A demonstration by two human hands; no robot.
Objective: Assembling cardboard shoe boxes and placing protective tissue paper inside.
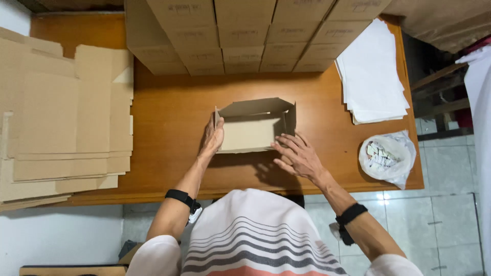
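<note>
The half-folded box at the centre is matt brown cardboard, as are the flat sheets at nine o'clock and the stacked boxes at twelve. The table is smooth, slightly glossy wood. White paper lies at two o'clock; a thin crinkled plastic bag at three.

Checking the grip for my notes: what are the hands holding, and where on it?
The left hand grips the left side wall of the open cardboard box; the right hand rests its fingers at the box's front right corner.
</note>
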